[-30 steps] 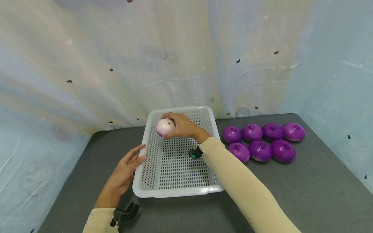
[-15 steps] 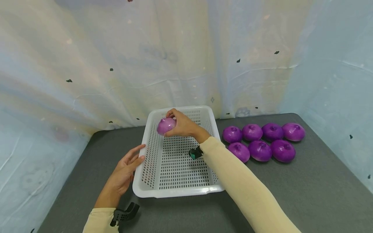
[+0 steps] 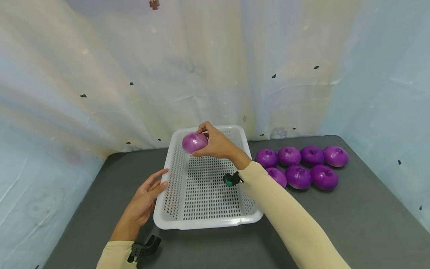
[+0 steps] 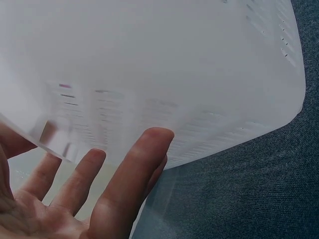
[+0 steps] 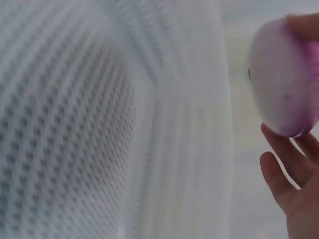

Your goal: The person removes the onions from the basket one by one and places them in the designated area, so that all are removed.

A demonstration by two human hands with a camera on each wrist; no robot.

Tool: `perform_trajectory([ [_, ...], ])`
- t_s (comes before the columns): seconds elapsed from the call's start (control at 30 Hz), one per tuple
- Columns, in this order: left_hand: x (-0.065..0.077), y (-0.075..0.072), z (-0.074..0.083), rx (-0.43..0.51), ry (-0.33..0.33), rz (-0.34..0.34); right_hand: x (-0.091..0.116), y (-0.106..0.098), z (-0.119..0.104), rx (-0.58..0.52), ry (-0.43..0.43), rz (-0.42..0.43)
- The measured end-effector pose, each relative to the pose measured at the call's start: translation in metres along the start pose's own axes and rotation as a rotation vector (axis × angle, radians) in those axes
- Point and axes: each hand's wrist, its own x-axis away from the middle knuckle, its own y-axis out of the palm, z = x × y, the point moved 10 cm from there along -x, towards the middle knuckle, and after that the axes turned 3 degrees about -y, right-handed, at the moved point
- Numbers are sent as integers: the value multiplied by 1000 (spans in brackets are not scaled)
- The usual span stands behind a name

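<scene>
A glossy purple onion (image 3: 194,142) is held by my right hand (image 3: 218,145) above the far left part of a white perforated plastic basket (image 3: 208,223). Thumb and fingers pinch it from the right side. Seen from the right wrist, the pale underside of the onion (image 5: 279,79) shows beyond the basket wall (image 5: 194,149). My left hand (image 3: 142,201) holds the basket's left rim. In the left wrist view its fingers (image 4: 134,179) lie against the outer wall of the basket (image 4: 149,55), and part of the hand shows through the translucent rim.
Several purple onions (image 3: 298,177) stand in two rows on the dark grey table (image 3: 366,228), right of the basket. My right sleeve (image 3: 289,209) partly covers one. A pale patterned curtain (image 3: 215,63) hangs behind, with light blue sheets (image 3: 389,93) at the sides.
The onion in my right hand has turned from its pale base to its purple side in the head view. That hand has shifted slightly right. My left hand keeps its place.
</scene>
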Motion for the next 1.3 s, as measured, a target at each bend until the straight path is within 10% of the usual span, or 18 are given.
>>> perform_trajectory([
  [0.53,-8,-8,-3,8,-12,27,87,-92,-5,97,108,78],
  [1.3,-10,0,-5,16,-21,29,248,-234,83,449,331,281],
])
